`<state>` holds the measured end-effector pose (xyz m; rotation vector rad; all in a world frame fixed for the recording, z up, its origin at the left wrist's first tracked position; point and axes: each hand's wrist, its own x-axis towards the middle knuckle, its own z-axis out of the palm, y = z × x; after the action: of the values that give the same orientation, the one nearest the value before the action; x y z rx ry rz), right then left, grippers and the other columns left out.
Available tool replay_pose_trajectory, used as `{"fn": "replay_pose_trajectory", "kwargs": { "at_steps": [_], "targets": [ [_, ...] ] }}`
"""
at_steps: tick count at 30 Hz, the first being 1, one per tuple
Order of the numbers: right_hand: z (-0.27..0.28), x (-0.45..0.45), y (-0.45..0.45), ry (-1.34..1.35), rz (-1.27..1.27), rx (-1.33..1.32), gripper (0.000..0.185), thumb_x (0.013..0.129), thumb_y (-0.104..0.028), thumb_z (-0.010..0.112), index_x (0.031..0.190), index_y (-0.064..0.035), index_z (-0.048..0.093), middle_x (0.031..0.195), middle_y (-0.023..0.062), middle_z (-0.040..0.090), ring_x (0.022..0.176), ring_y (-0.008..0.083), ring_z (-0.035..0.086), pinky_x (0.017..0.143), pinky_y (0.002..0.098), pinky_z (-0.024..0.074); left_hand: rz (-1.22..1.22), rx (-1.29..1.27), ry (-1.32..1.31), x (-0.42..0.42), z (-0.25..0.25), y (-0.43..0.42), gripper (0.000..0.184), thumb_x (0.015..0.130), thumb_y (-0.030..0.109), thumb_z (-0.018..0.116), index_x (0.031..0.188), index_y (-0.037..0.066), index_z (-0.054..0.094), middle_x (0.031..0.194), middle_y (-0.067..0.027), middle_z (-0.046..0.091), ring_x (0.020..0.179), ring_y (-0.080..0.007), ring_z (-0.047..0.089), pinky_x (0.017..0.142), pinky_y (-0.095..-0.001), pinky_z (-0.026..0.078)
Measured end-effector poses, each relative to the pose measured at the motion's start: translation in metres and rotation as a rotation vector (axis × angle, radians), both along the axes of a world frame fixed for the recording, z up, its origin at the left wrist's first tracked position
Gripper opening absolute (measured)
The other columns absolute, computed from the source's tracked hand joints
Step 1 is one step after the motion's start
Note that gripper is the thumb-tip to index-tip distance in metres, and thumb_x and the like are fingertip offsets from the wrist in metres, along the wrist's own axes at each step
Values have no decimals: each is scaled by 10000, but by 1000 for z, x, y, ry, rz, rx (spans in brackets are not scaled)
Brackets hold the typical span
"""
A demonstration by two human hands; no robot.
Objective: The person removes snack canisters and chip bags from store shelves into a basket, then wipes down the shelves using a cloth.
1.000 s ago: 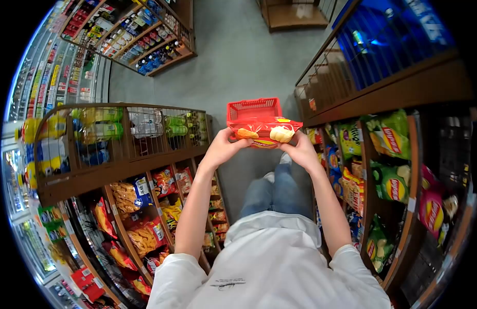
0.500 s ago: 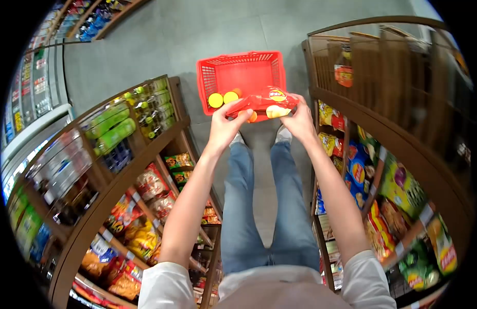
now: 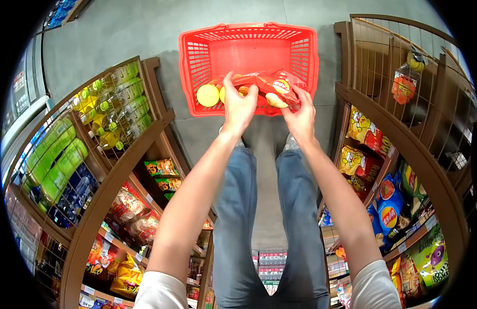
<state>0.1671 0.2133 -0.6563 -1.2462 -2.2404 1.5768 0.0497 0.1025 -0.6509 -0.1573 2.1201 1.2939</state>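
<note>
A red snack bag (image 3: 266, 82) is held between my two hands, over the near side of a red shopping basket (image 3: 248, 27). My left hand (image 3: 240, 105) pinches the bag's left end between thumb and fingers. At its right end, my right hand (image 3: 301, 113) grips the bag near a yellow logo. Inside the basket, at its near left, a round yellow lid (image 3: 208, 95) shows, with another yellow round thing partly hidden behind my left hand. The basket stands on the grey floor.
Shelves of snack bags (image 3: 127, 275) and racked bottles (image 3: 58, 159) stand on my left. On my right are a wire rack (image 3: 403, 77) and shelves with more bags (image 3: 387, 206). My legs (image 3: 233, 216) are just below the basket.
The view has tilted down and come closer to the basket, which appears larger. Both hands have moved the red bag over the basket, still holding it.
</note>
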Motion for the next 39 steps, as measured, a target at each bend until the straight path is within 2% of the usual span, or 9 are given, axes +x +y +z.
{"fn": "replay_pose_trajectory", "kwargs": {
  "at_steps": [2,7,10,11,19,21,25,26,39],
  "targets": [
    [-12,-5,-10,22,-86,-1,553,739,-20,728,1266,-7,563,1221,175,569,1143,309,581,961,383,496,157,81,-26,2,9,12,959,842,279,732,1486,-22,87,1364,-251,436,1186,-260,511,928,-346,463],
    [-21,-21,-32,5,-348,-106,488,792,-35,717,1245,49,557,1168,188,635,1076,261,638,877,371,526,218,-9,-137,-1,5,46,1156,783,532,744,1487,-56,41,1481,-308,278,1326,-373,390,1054,-418,386],
    [-21,-31,-38,102,-573,-267,312,828,-50,713,1109,66,645,1081,96,683,965,170,645,869,336,507,67,-42,-224,15,-4,67,1190,761,522,769,1488,-75,41,1450,-291,358,1321,-343,420,1073,-397,376],
    [-23,-25,-37,-140,-517,-332,371,844,-59,699,1183,52,599,1154,100,647,1019,174,622,891,336,493,29,-12,-254,16,-2,73,1195,754,520,776,1490,-77,48,1429,-281,403,1311,-329,440,1073,-384,378],
    [-60,-7,-30,49,-722,-371,401,833,-35,684,1211,38,572,1196,111,626,1045,184,620,891,331,495,-90,148,-335,33,-41,87,1003,716,404,823,1436,-55,296,1324,-262,515,1234,-342,528,1028,-412,433],
    [-61,-8,-26,0,-732,-382,371,852,-21,666,1207,44,577,1179,119,637,1031,188,630,882,331,502,-106,139,-268,43,-66,83,934,773,316,823,1430,-60,276,1267,-208,573,1146,-241,593,940,-343,509],
    [-68,-13,-22,41,-762,-457,380,860,2,643,1227,52,562,1145,118,643,995,185,630,853,326,501,21,332,-360,42,-87,84,829,823,224,788,1419,-57,285,1240,-197,583,1099,-217,615,861,-335,555],
    [-67,-15,-21,63,-758,-456,373,864,-12,642,1224,51,564,1141,115,643,998,185,629,854,329,501,29,282,-310,42,-85,85,837,780,367,790,1374,-71,394,1312,-252,526,1172,-301,577,977,-397,476],
    [-55,-14,1,-15,-1041,-811,330,928,-117,607,1189,66,523,1136,145,614,1007,236,637,909,367,530,-84,376,-511,51,-121,63,747,893,219,673,1461,-44,264,1323,-219,541,1222,-272,540,1031,-358,431]
  ]
}}
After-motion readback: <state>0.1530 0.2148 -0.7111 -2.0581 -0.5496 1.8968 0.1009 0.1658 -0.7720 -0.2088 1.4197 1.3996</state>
